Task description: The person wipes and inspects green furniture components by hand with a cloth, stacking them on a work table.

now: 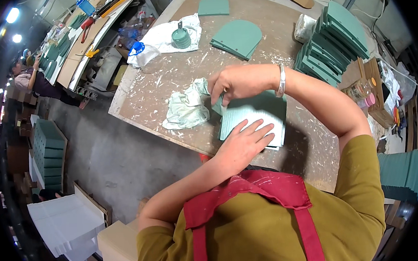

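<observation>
My left hand (246, 145) lies with its fingers spread on a stack of thin white and green sheets (270, 112) near the table's front edge. At the stack's far left corner, my right hand (237, 84) is closed with its fingers bent down. A small pale piece shows at its fingertips; what it is I cannot make out. A crumpled pale green-stained cloth (188, 108) lies just left of the right hand and reaches up to its knuckles. Beyond my hands sits a pile of green round-topped boards (237, 37).
More green boards (213, 6) lie at the far edge, and tall stacks of them (335, 39) stand at the right. A green round container (181, 37) rests on a white cloth (158, 37). Jars (359, 90) stand far right. At left, a person (31, 80) works at another bench.
</observation>
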